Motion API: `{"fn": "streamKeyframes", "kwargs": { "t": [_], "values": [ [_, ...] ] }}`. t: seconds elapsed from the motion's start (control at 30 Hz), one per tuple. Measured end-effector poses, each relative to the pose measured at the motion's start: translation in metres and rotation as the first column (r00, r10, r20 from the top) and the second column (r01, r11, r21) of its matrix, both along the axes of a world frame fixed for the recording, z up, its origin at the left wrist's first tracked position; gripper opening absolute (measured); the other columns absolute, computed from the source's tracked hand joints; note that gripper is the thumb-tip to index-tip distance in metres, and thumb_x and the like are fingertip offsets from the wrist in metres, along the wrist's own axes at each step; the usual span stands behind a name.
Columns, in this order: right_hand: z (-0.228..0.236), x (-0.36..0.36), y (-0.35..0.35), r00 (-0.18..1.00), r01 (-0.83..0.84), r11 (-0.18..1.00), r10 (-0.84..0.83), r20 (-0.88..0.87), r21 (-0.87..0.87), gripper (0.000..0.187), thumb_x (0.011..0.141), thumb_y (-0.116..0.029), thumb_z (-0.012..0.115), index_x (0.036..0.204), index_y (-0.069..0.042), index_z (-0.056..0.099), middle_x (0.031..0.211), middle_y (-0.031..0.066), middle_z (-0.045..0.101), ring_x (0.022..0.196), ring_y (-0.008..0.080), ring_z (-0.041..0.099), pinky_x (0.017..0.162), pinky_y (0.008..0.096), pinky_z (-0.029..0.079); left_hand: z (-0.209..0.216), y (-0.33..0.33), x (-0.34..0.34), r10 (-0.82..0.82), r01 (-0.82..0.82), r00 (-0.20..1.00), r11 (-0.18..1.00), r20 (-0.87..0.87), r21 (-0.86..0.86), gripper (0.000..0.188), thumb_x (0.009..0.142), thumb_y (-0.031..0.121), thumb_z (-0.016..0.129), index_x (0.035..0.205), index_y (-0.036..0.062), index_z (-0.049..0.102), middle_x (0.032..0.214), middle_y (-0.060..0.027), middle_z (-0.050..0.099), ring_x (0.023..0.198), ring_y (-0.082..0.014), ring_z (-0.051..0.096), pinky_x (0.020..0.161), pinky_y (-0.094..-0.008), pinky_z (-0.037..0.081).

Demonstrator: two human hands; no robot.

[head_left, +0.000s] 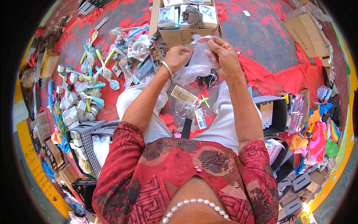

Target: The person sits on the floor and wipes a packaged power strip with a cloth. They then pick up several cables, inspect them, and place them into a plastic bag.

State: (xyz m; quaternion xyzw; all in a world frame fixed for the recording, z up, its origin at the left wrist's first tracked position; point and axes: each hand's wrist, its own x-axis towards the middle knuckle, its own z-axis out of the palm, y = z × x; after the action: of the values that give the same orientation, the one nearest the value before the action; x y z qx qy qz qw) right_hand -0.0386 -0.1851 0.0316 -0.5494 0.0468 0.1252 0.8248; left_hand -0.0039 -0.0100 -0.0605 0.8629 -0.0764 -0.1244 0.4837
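A clear plastic bag (202, 59) hangs between my hands, above the floor in front of my knees. My right hand (226, 56) pinches its upper right part between thumb and fingers. At the bag's left edge my left hand (178, 58) is closed, fingers curled; a dark strip shows by its fingertips, and what it grips is hidden. Black cables (207, 80) lie bundled below the bag. Between my legs are a flat pale pack (184, 94), crumpled clear plastic (183, 111), a small white and blue packet (200, 118) and a small green and white piece (203, 100).
An open cardboard box (186, 37) with small boxes stands ahead. Piled brushes and packaged goods (100, 71) spread at the left. Patterned bins flank me, a left bin (87, 130) and a right bin (278, 114). Colourful bags (317, 130) lie far right; torn red sheeting (268, 78) covers the floor.
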Motion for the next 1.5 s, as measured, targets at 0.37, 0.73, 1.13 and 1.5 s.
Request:
{"fn": "streamKeyframes", "kwargs": {
  "t": [0.37,0.73,1.13,1.5],
  "values": [
    [0.014,0.000,-0.015,0.999,-0.031,0.999,0.032,0.009,-0.037,0.022,0.091,-0.016,0.048,0.097,-0.002,0.064,0.051,-0.0088,0.036,0.044,-0.0001,0.024,0.043,0.0164,0.019,0.015,0.003,0.004,0.123,-0.123,0.992,0.992,-0.005,-0.029,0.077,0.062,0.020,0.078,0.121,0.0036,0.031,0.075,-0.0083,0.056,0.064,-0.0151,0.056,0.056,-0.0298,0.047],
    [0.009,0.006,-0.051,0.998,-0.059,0.982,0.053,-0.043,-0.182,0.020,0.089,-0.013,0.050,0.096,0.000,0.063,0.069,-0.0060,0.055,0.048,-0.0010,0.031,0.043,0.0142,0.023,0.013,-0.004,0.007,0.174,-0.124,0.973,0.947,0.149,-0.297,0.026,0.092,0.023,0.046,0.082,0.0015,0.056,0.067,-0.0052,0.056,0.063,-0.0142,0.052,0.061,-0.0272,0.042],
    [-0.021,-0.001,-0.057,0.892,0.284,0.024,0.359,0.274,-0.958,0.019,0.071,-0.002,0.054,0.089,-0.006,0.060,0.084,0.0121,0.061,0.079,0.0299,0.060,0.067,0.0391,0.048,0.059,0.012,-0.007,-0.297,0.140,0.858,0.921,-0.420,-0.364,0.030,0.089,0.033,0.053,0.078,0.0050,0.053,0.063,0.0054,0.043,0.052,-0.0054,0.038,0.045,-0.0203,0.030],
    [-0.076,-0.041,0.036,0.744,-0.186,-0.021,0.649,-0.155,-0.982,0.018,0.068,-0.005,0.058,0.086,-0.003,0.062,0.082,0.0183,0.064,0.081,0.0330,0.064,0.067,0.0421,0.052,0.028,0.057,-0.030,-0.153,-0.072,0.699,0.957,-0.698,-0.282,0.015,0.090,0.015,0.047,0.078,0.0071,0.051,0.056,0.0013,0.047,0.054,-0.0088,0.048,0.053,-0.0198,0.038]
  ]
}}
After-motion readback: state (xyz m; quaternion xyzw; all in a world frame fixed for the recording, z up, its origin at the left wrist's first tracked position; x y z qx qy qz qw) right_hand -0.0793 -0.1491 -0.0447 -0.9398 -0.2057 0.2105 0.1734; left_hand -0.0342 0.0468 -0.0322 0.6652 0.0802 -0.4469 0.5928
